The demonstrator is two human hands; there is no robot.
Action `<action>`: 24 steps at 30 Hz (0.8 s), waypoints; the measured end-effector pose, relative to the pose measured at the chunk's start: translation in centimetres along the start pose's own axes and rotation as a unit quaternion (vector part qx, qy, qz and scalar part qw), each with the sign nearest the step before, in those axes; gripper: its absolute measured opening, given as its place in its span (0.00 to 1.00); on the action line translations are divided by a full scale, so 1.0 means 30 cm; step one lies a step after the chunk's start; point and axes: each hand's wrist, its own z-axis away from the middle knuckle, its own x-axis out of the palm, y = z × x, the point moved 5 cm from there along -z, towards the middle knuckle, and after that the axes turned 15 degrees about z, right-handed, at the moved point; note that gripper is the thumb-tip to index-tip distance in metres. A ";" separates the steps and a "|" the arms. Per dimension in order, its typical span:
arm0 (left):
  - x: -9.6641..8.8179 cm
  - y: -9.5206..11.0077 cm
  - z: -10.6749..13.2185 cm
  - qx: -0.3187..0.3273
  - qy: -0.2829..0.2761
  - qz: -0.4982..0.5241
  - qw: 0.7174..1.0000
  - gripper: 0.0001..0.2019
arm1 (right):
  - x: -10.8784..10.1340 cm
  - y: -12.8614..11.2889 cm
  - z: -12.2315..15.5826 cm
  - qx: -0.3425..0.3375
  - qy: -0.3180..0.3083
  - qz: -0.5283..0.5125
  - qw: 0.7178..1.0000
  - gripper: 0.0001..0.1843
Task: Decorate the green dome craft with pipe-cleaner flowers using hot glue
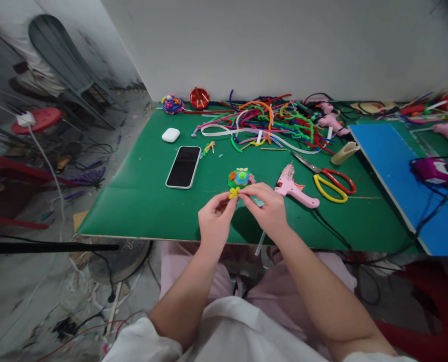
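Note:
A small yellow flower (pixel 234 193) is pinched at the fingertips of both hands, above the near part of the green table. My left hand (pixel 215 216) grips it from the left, my right hand (pixel 265 205) from the right, fingers closed. Just beyond my fingertips lies a round craft piece (pixel 242 177) with a blue dome, a green centre and little flowers on its rim; my right hand partly overlaps it. To the right rests a pink glue gun (pixel 294 188), and past it scissors (pixel 327 178) with one red and one yellow handle.
At the left of the green table (pixel 133 211) lie a phone (pixel 184 167) and a white earbud case (pixel 171 134). A tangle of coloured pipe cleaners (pixel 269 120) spreads along the back. A blue board (pixel 393 176) covers the right side, with cables across it.

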 end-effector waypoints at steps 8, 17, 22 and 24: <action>0.001 0.005 0.004 0.009 -0.002 -0.034 0.999 0.08 | 0.002 -0.001 0.003 -0.002 -0.002 -0.001 1.000 0.05; -0.002 0.027 0.004 0.086 -0.024 -0.142 0.986 0.08 | 0.001 -0.004 0.008 -0.004 -0.002 0.002 1.000 0.05; 0.004 0.037 0.006 0.143 -0.047 -0.195 0.969 0.07 | 0.003 -0.005 0.011 -0.007 0.007 0.000 1.000 0.05; 0.006 0.039 0.006 0.150 -0.052 -0.202 0.966 0.06 | 0.003 -0.006 0.013 -0.006 0.010 0.002 1.000 0.05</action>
